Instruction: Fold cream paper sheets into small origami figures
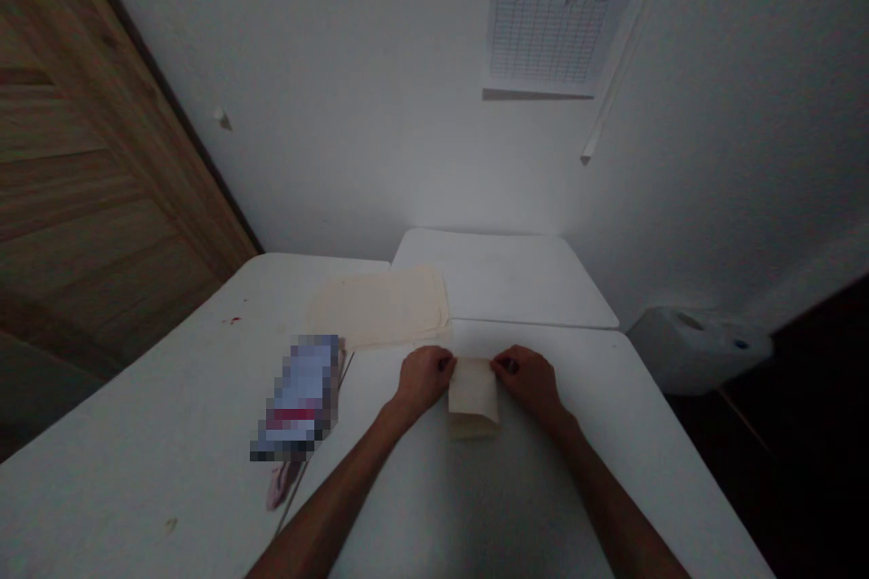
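A small beige folded sheet (473, 387), which looks like paper or thin cloth, is between my two hands over the white table. Its lower edge shows more than one layer. My left hand (425, 377) pinches the sheet's upper left corner between thumb and fingers. At the upper right corner, my right hand (529, 380) has the same sort of pinch. Beyond my left hand lies a stack of larger beige sheets (380, 306), flat on the table with rounded corners.
White tables (380, 507) stand pushed together, with seams between them. A pixelated flat object (299, 398) rests at the left on a pinkish strap or cloth (280, 481). A whitish plastic container (699, 348) stands beyond the right edge. A printed chart (553, 32) hangs on the wall.
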`<state>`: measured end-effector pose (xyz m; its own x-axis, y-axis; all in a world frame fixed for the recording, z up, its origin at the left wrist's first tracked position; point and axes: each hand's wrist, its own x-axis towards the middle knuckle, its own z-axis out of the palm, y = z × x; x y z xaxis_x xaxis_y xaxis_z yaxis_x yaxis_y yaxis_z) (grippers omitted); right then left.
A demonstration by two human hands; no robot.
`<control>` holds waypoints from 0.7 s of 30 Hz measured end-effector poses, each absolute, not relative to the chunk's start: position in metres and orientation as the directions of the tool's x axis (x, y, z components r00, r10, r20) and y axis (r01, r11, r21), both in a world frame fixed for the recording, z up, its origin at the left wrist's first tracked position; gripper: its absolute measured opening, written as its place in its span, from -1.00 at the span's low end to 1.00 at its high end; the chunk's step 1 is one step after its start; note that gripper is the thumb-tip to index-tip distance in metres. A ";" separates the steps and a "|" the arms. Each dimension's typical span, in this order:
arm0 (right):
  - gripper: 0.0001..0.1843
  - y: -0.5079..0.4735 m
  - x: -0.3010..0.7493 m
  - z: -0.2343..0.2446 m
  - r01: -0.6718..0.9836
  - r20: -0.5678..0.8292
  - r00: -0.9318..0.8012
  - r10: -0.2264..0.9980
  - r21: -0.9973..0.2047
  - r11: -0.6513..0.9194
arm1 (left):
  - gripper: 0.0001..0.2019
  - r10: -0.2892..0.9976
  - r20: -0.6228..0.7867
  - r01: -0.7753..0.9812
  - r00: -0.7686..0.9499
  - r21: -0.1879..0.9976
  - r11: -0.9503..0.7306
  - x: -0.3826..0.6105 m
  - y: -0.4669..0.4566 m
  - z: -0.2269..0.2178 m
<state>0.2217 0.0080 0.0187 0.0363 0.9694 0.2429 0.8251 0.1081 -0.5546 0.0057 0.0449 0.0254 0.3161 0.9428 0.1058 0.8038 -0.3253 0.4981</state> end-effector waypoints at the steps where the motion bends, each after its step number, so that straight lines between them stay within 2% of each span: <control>1: -0.83 0.008 0.222 0.018 0.826 0.252 0.023 0.967 -0.550 0.124 | -0.77 0.941 0.107 0.812 0.322 0.479 -0.332 0.006 0.044 0.025; 7: -0.77 0.009 0.226 0.013 0.795 0.267 -0.108 0.958 -0.555 0.245 | -0.78 0.931 0.110 0.842 0.347 0.401 -0.361 0.005 0.041 0.024; 16: -0.78 0.016 0.238 0.017 0.804 0.186 -0.200 0.962 -0.529 0.270 | -0.82 0.923 0.135 0.843 0.359 0.377 -0.383 0.005 0.040 0.020; 21: -0.74 0.014 0.245 0.024 0.817 0.112 -0.280 0.953 -0.494 0.298 | -0.82 0.842 0.173 0.779 0.512 0.319 -0.539 -0.002 0.043 0.020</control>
